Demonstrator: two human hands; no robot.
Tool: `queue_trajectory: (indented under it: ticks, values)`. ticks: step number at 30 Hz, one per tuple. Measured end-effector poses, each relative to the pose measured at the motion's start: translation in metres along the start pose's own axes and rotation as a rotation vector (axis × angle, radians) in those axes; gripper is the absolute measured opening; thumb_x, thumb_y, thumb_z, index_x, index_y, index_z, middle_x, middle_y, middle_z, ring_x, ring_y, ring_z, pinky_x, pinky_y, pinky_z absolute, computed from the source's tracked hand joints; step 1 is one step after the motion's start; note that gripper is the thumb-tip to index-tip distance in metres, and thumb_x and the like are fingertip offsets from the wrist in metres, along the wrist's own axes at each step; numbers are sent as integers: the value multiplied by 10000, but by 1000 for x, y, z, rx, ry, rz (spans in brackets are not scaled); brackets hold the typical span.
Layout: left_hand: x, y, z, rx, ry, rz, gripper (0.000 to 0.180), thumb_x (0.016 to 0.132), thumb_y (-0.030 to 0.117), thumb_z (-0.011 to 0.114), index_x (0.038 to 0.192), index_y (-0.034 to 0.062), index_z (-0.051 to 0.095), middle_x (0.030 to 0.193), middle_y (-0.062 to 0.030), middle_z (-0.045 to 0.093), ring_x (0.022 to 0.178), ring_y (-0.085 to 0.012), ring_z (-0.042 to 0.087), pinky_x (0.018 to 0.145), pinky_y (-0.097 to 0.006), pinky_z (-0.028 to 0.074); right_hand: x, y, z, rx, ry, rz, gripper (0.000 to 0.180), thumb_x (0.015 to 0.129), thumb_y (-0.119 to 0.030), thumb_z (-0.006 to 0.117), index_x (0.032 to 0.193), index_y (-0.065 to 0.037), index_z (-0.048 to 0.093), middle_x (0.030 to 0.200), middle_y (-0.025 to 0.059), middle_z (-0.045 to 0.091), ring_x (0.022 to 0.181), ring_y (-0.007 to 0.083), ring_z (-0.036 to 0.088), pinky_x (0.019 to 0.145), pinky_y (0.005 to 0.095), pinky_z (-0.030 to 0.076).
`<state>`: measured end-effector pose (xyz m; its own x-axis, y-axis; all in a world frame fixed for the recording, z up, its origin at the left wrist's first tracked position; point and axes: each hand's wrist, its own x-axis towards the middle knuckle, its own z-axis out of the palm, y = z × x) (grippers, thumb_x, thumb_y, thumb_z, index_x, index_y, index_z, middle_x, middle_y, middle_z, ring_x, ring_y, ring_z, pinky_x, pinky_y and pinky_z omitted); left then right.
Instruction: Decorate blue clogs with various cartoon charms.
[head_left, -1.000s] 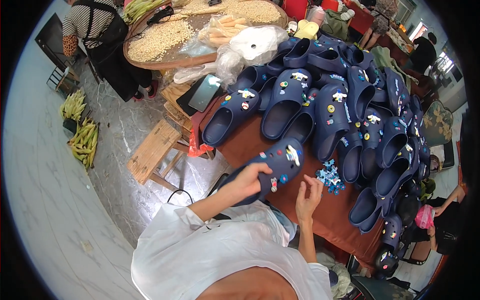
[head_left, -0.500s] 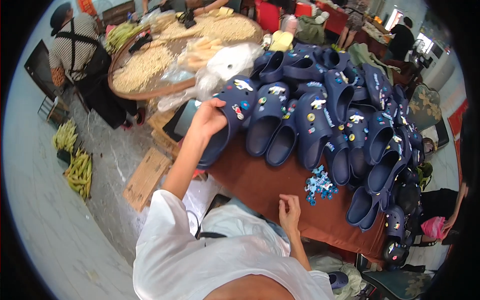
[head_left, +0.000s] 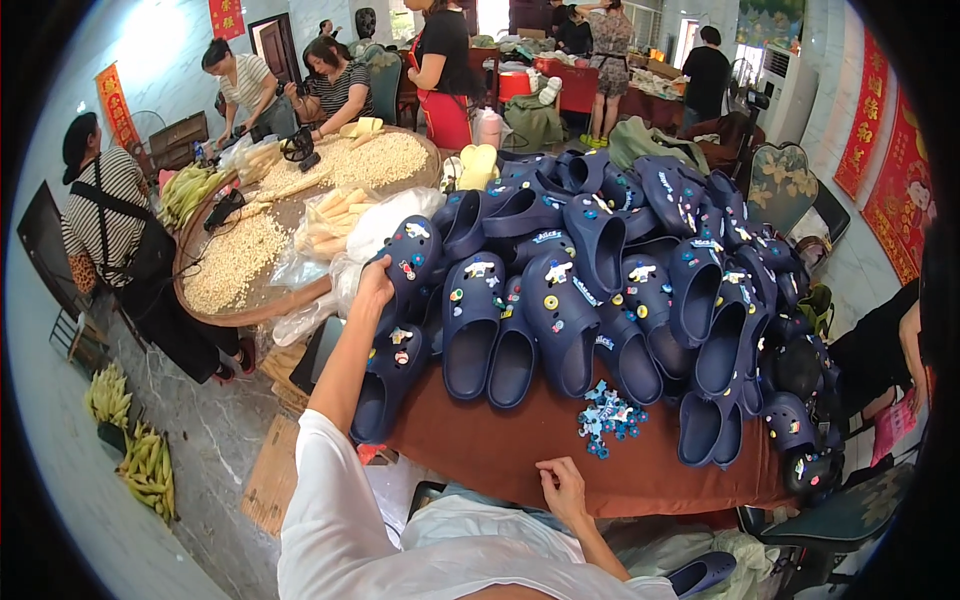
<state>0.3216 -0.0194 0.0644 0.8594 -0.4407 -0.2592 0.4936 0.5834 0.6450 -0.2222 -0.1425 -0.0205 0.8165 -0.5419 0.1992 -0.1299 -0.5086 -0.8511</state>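
Observation:
My left hand (head_left: 375, 284) reaches out to the left end of the heap and is closed on the side of a navy clog (head_left: 413, 254) with small colourful charms on its top. Just below my wrist, another charm-covered clog (head_left: 388, 378) stands at the table's left edge. My right hand (head_left: 564, 490) hovers near the front edge of the brown-covered table (head_left: 480, 455), loosely curled, its fingers a little apart with nothing in them. Beyond it lies a small pile of blue and white charms (head_left: 608, 418). Many more navy clogs (head_left: 565, 320) are stacked across the table.
A round woven tray (head_left: 250, 312) of corn kernels stands to the far left, beside plastic bags (head_left: 375, 228). Several people work around the room. Corn cobs (head_left: 148, 470) and a wooden stool (head_left: 272, 478) are on the floor at left. Chairs stand at right.
The view has tilted up, showing more of the room. My left hand has carried the held clog to the far left of the heap. My right hand stays near the table's front edge.

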Motion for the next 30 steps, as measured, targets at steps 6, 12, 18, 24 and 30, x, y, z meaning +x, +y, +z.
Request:
queue_trajectory:
  ticks: [6,12,18,24,30]
  values:
    - [12,-4,-11,33,-30,-20,391,1057,238,381,1335,-30,444,1297,-220,573,1156,-350,595,1039,-523,454,-6,2,-2,-13,-21,24,132,888,-24,624,995,-42,699,947,111,613,821,231,646,692,303,570]
    - [15,-17,-36,255,88,37,397,1024,247,513,1265,-69,525,1247,-216,608,1067,-313,641,955,-464,522,-3,2,3,-19,-67,3,105,880,-30,628,965,-46,687,932,115,611,833,261,637,679,334,549]
    - [5,-19,-5,565,57,76,402,988,285,568,1246,-22,551,1136,-151,667,937,-250,661,834,-376,539,5,-3,2,-38,-58,-3,109,894,4,602,969,-18,677,927,105,604,776,200,623,628,274,507]
    - [-85,-7,-21,799,105,239,311,967,237,575,1196,30,609,984,-60,669,805,-132,631,655,-234,483,1,17,10,-73,-123,28,113,891,-17,600,978,-34,668,942,106,602,823,257,628,675,324,529]
    - [-222,-57,-50,883,5,734,230,967,27,527,1174,13,627,1022,-46,663,890,-87,602,744,-223,473,-2,17,13,-47,-100,63,106,880,-21,615,966,-46,673,929,102,602,820,261,626,669,333,528]
